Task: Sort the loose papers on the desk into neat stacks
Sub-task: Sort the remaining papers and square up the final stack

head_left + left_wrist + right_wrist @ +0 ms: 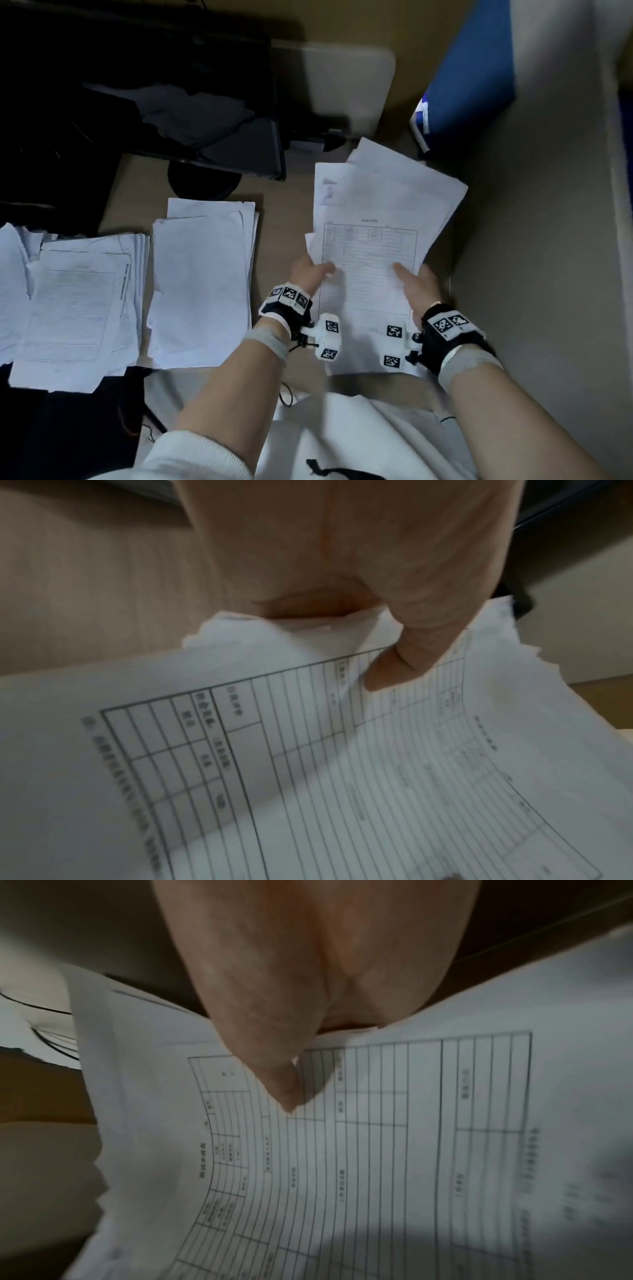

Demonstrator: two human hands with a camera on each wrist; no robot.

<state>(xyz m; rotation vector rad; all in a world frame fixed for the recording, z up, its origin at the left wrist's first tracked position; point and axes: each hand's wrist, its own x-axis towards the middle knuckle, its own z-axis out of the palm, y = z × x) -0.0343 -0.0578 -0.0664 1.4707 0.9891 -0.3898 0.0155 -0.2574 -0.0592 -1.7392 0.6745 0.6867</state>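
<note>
Both hands hold uneven bundle (pixel 383 219) of papers above desk (pixel 281 212), right of two stacks
Left hand (pixel 310 274) pinches bundle's left edge, thumb (pixel 394 669) on top form sheet
Right hand (pixel 419 286) pinches right edge, thumb (pixel 274 1074) on top
Sheets fan out, corners misaligned
Middle stack (pixel 202 284) and left stack (pixel 75 301) lie on desk, edges ragged
Risk: loose back sheets likely slip out if pinch eases; squaring bundle too hard could crease corners
</note>
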